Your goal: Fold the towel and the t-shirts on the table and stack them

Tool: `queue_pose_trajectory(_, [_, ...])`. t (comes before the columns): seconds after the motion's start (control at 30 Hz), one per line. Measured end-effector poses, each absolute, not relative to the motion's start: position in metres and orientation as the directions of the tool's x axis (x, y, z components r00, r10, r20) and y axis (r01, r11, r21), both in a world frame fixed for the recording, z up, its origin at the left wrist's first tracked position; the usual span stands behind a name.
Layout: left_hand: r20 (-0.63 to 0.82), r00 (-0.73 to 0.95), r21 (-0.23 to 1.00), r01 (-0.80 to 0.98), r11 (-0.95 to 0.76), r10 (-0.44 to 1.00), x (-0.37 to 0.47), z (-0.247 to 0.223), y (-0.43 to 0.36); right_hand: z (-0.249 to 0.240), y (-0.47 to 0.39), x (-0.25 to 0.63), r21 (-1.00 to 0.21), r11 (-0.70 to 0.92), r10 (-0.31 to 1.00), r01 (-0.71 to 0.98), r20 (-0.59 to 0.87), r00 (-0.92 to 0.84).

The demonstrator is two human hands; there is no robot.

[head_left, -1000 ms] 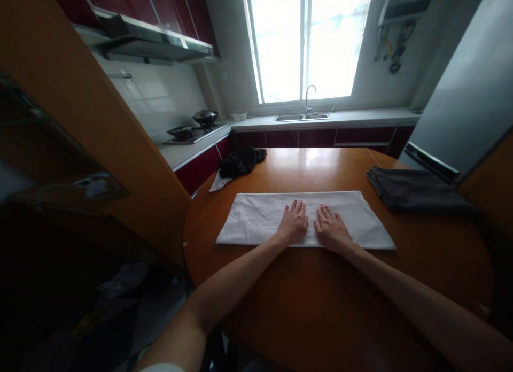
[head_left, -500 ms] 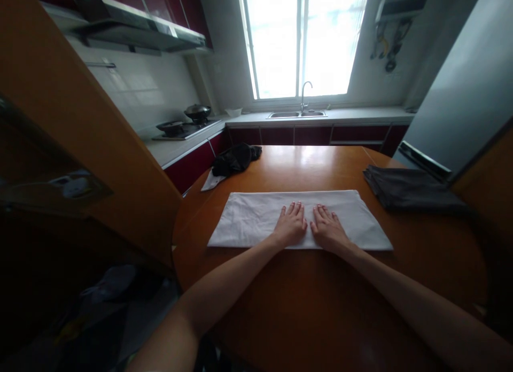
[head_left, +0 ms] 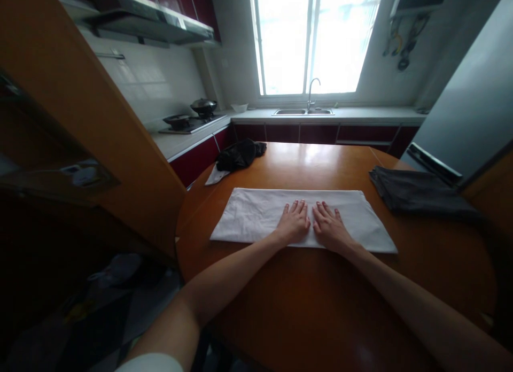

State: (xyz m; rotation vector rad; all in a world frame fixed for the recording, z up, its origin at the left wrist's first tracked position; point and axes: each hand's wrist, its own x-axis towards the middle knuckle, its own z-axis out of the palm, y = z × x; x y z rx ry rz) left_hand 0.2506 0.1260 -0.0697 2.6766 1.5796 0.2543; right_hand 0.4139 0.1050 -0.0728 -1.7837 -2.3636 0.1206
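Observation:
A white cloth (head_left: 256,214), folded into a long flat strip, lies across the wooden table in front of me. My left hand (head_left: 294,221) rests palm down near its middle, fingers stretched forward. Just to the right, my right hand (head_left: 329,226) lies flat on the same cloth, its fingers slightly spread. A narrow gap separates the two hands, and neither grips the fabric. Faint wrinkles show on the left half of the cloth; the right half looks smoother.
On the wooden table (head_left: 312,302), a folded dark grey cloth (head_left: 420,193) lies at the right. A black bundle of fabric (head_left: 240,154) sits at the back left over something white. Behind stand a counter with a sink (head_left: 290,111), a stove with pans (head_left: 203,106) and a fridge (head_left: 465,94).
The camera view has shifted slightly, so the whole scene sits a little further right. Both hands stay flat on the white cloth in nearly the same place.

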Motion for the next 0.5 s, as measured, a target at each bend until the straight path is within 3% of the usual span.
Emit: queue_pose_trajectory(0.5, [0.123, 0.48, 0.077, 0.868, -0.49, 0.869, 0.2507, -0.0702, 0.1266, -0.0724, 0.1029, 0.4157, -0.209, 0.29, 0.956, 0.934, 0.111, -0.272])
